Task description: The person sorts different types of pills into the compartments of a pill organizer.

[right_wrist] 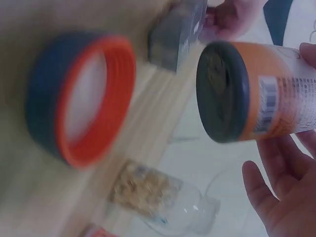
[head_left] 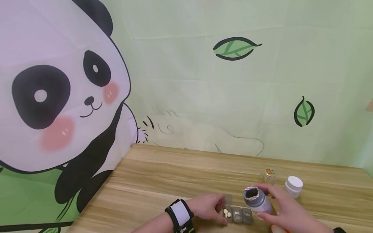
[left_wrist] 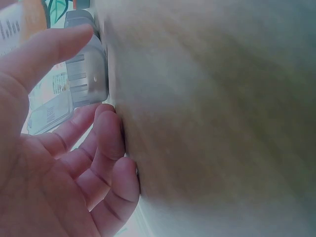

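Observation:
A grey pill organizer with lettered lids lies on the table. Its leftmost compartment has the clear lid raised, and several pale yellow tablets lie inside. My left hand holds that end between thumb and fingers. Just right of the organizer, my right hand grips a pill bottle, dark grey with an orange and white label. The bottle is uncapped and tilted left, with torn foil around its mouth; its contents cannot be made out. A screw cap, dark outside and orange-red inside, rests on the table near the right hand.
Behind the right hand stand a clear jar of tan pieces with a gold-rimmed lid and a white bottle. The wooden table ends at a green cloth backdrop printed with a panda and leaves.

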`<state>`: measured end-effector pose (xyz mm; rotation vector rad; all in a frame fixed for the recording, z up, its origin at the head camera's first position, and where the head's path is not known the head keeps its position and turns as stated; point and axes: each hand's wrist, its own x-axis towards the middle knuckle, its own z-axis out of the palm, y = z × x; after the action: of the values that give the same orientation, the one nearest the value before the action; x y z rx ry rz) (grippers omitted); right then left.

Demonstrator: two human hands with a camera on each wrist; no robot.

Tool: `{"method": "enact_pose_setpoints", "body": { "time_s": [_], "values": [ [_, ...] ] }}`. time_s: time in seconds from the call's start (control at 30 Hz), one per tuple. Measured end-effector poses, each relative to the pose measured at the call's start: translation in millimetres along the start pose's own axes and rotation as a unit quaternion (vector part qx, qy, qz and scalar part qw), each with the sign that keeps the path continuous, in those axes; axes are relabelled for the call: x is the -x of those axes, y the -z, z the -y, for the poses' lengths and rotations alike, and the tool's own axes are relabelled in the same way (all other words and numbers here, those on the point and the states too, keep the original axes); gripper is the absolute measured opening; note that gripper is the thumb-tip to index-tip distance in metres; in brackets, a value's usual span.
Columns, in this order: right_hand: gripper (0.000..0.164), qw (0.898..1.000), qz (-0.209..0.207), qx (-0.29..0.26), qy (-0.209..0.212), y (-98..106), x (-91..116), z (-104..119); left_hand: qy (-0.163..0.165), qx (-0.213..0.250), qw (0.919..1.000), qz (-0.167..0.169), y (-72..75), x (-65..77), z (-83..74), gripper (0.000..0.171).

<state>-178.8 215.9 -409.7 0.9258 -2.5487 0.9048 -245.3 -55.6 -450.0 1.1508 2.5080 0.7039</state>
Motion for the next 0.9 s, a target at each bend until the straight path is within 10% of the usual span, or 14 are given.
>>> {"method": "enact_pose_setpoints", "body": {
  "time_s": [0.27,0.6,0.9],
  "values": [
    [0.073,0.982,0.093,-0.165,0.031,-18.8,13.1,-10.4,0.003,-0.005,1.0000,-0.007,-1.0,-0.5,1.5,0.034],
    [0.066,0.904,0.180,-0.388,0.013,-54.1,15.4,-5.3,0.014,-0.008,0.9998,-0.014,-0.2,0.9,-1.3,0.036],
    [0.049,0.919,0.166,-0.358,0.009,-63.4,16.1,-0.4,0.025,-0.006,0.9996,-0.011,-1.3,1.6,-2.8,0.036]
  ]
}}
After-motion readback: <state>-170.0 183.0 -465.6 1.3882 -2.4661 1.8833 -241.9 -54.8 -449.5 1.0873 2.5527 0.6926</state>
